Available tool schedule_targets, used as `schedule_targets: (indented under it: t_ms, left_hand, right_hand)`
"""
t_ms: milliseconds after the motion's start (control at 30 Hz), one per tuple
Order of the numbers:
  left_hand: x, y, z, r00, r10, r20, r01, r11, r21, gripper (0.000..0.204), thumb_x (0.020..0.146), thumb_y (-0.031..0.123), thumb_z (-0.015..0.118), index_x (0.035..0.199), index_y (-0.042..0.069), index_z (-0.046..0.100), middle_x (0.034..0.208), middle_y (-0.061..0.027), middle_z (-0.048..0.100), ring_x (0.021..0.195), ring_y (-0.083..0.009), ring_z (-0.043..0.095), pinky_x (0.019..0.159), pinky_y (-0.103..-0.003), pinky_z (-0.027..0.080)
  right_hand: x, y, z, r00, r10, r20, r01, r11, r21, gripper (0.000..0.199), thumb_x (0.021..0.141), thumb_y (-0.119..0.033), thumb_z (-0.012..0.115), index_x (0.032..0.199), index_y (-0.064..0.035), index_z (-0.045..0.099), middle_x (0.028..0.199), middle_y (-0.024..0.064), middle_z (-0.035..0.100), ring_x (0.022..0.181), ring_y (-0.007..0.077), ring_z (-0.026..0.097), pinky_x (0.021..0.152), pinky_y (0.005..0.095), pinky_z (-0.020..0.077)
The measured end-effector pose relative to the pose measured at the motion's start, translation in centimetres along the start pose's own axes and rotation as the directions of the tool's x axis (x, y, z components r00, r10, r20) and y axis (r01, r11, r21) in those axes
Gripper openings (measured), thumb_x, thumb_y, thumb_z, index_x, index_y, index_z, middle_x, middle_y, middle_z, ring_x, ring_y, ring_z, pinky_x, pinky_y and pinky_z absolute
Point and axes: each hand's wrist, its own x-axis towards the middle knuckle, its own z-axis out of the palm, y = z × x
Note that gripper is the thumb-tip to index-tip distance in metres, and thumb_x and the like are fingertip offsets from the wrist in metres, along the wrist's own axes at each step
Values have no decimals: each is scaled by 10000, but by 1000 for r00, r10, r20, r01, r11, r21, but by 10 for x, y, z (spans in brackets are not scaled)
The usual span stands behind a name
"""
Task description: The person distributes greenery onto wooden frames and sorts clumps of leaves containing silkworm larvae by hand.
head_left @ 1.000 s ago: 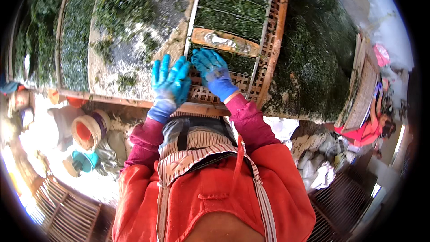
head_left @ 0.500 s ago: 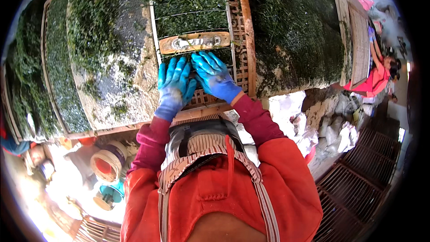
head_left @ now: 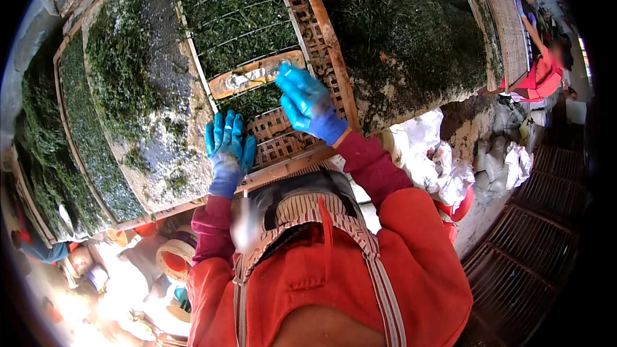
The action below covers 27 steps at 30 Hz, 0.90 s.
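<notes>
Blue-gloved, the left hand (head_left: 226, 148) lies flat with its grip spread on the near end of a woven bamboo tray (head_left: 283, 138), just beside a mat of dark green seaweed (head_left: 241, 19) on its far part. Its partner, the right hand (head_left: 307, 103), grip loosely curled and pinching nothing, touches a wooden frame (head_left: 254, 76) lying across the tray. Neighbouring trays (head_left: 411, 32) carry more seaweed.
</notes>
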Motion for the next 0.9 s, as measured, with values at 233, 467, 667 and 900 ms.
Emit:
schedule_targets:
  t_ms: [233, 467, 667, 900]
  left_hand:
    - [5, -5, -6, 935, -101, -341, -129, 798, -589, 385, 949, 115, 668, 1317, 22, 607, 1344, -189, 647, 1295, -368, 592, 1122, -445, 438]
    - [71, -36, -34, 871, -78, -485, -93, 943, -319, 425, 995, 188, 650, 1409, 95, 616, 1495, -150, 559, 1421, -373, 473, 1217, -474, 331]
    - [144, 7, -41, 984, 177, 10, -177, 978, 113, 254, 875, 344, 778, 1038, 149, 765, 1511, -67, 556, 1520, -368, 317, 1268, -522, 196]
    - [131, 19, -104, 895, 340, -289, -350, 936, 16, 181, 829, 266, 800, 821, 96, 738, 1415, -97, 632, 1471, -361, 414, 1233, -542, 292]
  right_hand:
    - [11, -21, 29, 987, -87, 138, 123, 952, -280, 462, 932, -302, 695, 1319, -54, 649, 1466, 145, 575, 1380, 350, 514, 1182, 415, 369]
    - [-39, 10, -26, 927, 127, 352, 33, 909, -415, 451, 928, -369, 671, 1240, -46, 709, 1602, 103, 426, 1542, 311, 261, 1271, 552, 150]
    - [-43, 27, -27, 862, 191, 470, 135, 807, -575, 326, 988, -276, 616, 1254, -119, 720, 1497, 105, 559, 1523, 304, 312, 1270, 502, 186]
    - [-46, 64, -72, 663, 726, -183, -662, 682, 312, 322, 985, -199, 664, 1268, -48, 695, 1348, 166, 666, 1206, 276, 661, 995, 358, 562]
